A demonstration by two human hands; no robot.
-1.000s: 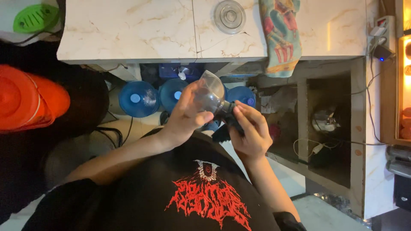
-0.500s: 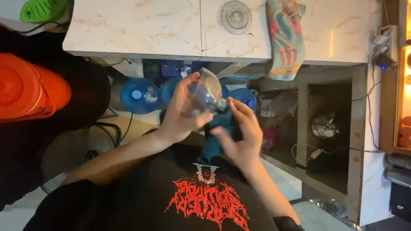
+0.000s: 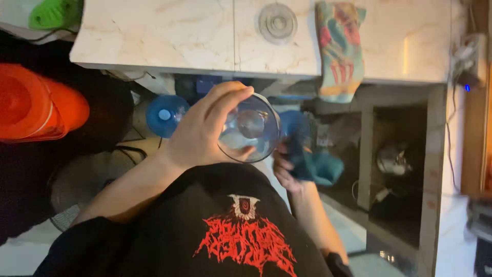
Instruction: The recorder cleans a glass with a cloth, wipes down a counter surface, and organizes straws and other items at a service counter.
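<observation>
My left hand (image 3: 197, 134) grips a clear drinking glass (image 3: 250, 128) in front of my chest, its open mouth turned up toward the camera. My right hand (image 3: 285, 169) is just to the right of and below the glass, closed on a teal cloth (image 3: 313, 165). The cloth sits beside the glass, apart from its rim. My black shirt with a red print (image 3: 241, 241) fills the lower middle of the view.
A marble counter (image 3: 154, 36) runs across the top, with a round glass lid (image 3: 277, 22) and a colourful towel (image 3: 339, 48) hanging over its edge. Blue water jugs (image 3: 166, 115) stand underneath. An orange container (image 3: 38, 110) is at left, an open cabinet (image 3: 394, 159) at right.
The glass has been tipped so its mouth faces up, and my right hand has drawn the teal cloth away from it, down and to the right.
</observation>
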